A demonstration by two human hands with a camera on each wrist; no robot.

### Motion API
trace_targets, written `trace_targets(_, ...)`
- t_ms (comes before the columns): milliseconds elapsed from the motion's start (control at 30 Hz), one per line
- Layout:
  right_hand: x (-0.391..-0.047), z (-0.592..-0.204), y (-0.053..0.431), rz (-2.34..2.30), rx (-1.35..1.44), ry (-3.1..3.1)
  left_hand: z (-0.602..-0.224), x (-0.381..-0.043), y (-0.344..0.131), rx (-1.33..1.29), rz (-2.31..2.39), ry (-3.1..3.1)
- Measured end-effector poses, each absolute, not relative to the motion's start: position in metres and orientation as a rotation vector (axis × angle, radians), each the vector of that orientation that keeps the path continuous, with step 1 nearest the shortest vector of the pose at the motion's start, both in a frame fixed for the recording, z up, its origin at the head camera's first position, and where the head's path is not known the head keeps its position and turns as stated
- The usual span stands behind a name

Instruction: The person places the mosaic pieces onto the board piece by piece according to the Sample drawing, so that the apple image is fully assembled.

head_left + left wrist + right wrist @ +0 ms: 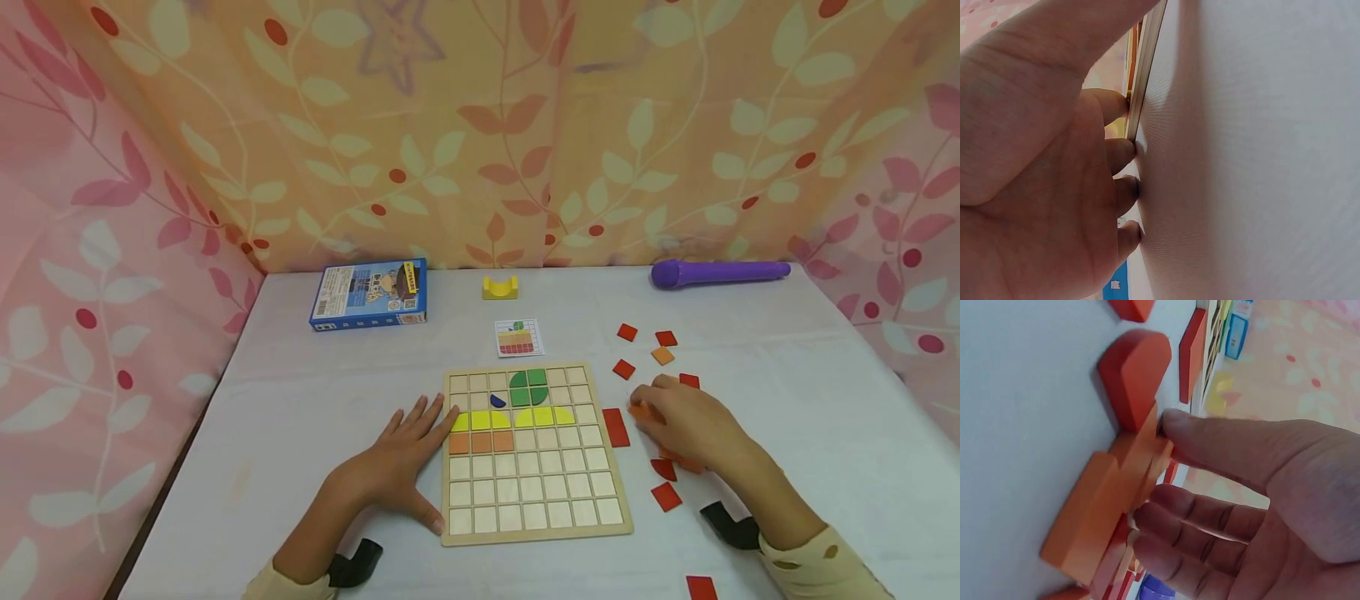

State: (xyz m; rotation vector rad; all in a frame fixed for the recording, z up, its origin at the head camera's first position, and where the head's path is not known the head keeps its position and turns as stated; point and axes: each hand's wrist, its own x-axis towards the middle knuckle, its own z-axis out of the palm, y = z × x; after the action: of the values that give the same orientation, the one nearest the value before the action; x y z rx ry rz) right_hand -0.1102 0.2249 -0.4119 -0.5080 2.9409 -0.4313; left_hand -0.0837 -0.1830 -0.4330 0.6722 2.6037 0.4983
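Note:
A wooden grid board [540,536] lies flat on the white table. Green, yellow and orange pieces fill some of its upper cells, and a small blue piece [498,402] sits near the green quarter-circles [528,388]. Spread wide, my left hand [393,462] touches the board's left edge with thumb and fingertips. To the right of the board, my right hand [693,425] pinches an orange tile [1159,459] between thumb and fingers, low over a loose pile of orange and red tiles. A red rounded piece [1138,372] lies by the thumb. The hand partly hides the pile.
Red tiles [666,497] lie scattered right of the board. Beyond the board are a pattern card [518,337], a yellow holder [500,288], a blue box [369,295] and a purple microphone-shaped object [720,273]. Patterned cloth [480,133] borders the table's back and sides.

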Motion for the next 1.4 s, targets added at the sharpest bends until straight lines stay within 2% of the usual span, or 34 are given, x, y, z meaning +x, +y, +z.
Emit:
trace_targets(533,-0.1101,-0.4177,0.2210,-0.493,-0.735,2.920,-0.4329,-0.0819,-0.1845,0.683,0.491,2.597)
trace_targets(1400,-0.1151,-0.4148,0.2205,-0.596,-0.772,2.928,-0.4330,-0.0837,-0.1850,0.710,0.506,2.599)
